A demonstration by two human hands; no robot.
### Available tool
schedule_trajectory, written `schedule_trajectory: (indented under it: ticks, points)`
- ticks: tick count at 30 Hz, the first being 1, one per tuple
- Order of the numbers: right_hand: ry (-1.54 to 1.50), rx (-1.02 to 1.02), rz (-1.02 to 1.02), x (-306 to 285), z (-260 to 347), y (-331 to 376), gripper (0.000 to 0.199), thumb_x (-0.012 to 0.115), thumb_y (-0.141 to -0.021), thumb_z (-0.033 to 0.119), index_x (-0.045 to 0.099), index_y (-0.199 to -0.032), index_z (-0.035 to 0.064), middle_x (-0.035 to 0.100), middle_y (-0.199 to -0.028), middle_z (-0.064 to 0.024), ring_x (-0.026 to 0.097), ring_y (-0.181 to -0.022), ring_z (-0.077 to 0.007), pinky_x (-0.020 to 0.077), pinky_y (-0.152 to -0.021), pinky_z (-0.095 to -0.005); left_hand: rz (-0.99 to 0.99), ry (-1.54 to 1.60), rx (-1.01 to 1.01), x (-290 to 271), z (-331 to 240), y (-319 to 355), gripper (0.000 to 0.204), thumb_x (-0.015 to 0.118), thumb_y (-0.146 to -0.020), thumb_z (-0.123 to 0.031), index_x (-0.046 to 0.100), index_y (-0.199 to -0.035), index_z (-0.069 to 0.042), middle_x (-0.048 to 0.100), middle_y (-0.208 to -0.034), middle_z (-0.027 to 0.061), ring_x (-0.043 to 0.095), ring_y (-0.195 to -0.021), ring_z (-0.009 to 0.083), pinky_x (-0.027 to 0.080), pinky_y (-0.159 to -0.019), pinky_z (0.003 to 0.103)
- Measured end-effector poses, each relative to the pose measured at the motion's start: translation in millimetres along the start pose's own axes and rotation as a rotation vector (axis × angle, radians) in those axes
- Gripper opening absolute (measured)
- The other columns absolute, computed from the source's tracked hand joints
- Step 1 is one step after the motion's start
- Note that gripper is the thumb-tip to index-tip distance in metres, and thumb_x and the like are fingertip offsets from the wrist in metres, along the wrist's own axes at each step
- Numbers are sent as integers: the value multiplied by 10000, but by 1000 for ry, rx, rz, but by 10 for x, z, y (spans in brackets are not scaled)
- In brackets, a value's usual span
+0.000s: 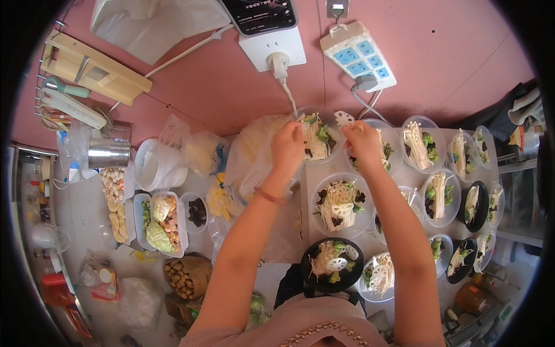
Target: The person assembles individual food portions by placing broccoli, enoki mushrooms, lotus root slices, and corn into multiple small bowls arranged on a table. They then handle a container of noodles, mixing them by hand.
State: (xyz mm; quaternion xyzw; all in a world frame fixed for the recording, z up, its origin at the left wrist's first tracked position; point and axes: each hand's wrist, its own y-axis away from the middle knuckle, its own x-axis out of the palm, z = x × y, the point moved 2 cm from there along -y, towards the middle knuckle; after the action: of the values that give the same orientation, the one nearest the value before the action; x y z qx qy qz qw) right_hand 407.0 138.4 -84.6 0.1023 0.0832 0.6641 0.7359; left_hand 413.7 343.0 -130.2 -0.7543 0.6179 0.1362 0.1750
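At a table packed with filled bowls, a person's bare right hand [363,143] is pinching a white, hole-pierced lotus root slice [344,118] at the right rim of a clear round plastic bowl [328,118]. The bare left hand [288,144] is curling its fingers at the bowl's left side; whether they are gripping anything cannot be told. Inside, thin white enoki mushrooms [315,140] are lying beside green leafy pieces [330,139]. The right hand is partly covering a second clear plastic bowl [396,144] behind it, while the right forearm [396,217] is hiding part of another clear bowl [404,190] nearer the person. On the left, a cloudy plastic bag [251,153] is blurring its yellowish contents. Overhead, the picture's upper edge is cutting off a black smartphone [260,17].
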Motion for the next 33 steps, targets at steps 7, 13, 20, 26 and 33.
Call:
schedule_trajectory:
  ticks: [7,13,20,26,33]
  points:
    - [-425,163,62,-1256,175,373,169,590,-956,198,594,-1095,103,662,-963,-33,619,-752,-100,484,-594,-229,88,380,-210,-195,-599,122,208,532,-974,-116,627,-1112,7,694,-903,92,630,-628,119,498,-530,234]
    - [-574,233,105,-2227,273,365,410,592,-947,174,437,-1287,5,555,-1213,-170,633,-1014,-270,542,-868,-364,344,499,-161,455,-1171,286,196,541,-971,-113,611,-1111,5,696,-967,114,634,-682,118,508,-584,234]
    - [-62,229,-64,-2808,181,269,245,631,-915,133,502,-1100,37,642,-1006,-123,654,-752,-178,498,-557,-228,520,491,-198,1121,-1487,354,175,557,-966,-106,606,-1097,0,690,-971,118,648,-726,135,519,-615,251]
    - [52,227,1,-2945,287,134,190,628,-921,172,526,-1036,60,642,-892,-60,592,-606,-111,443,-497,-198,614,502,-161,1592,-1731,303,164,573,-958,-109,602,-1077,0,687,-975,118,646,-751,141,515,-645,254]
    - [-156,179,28,-3058,286,166,276,650,-911,193,514,-1084,26,622,-1036,-119,637,-703,-149,526,-567,-223,631,473,-190,1674,-1750,369,159,574,-957,-111,596,-1065,3,686,-978,119,646,-754,139,514,-640,249]
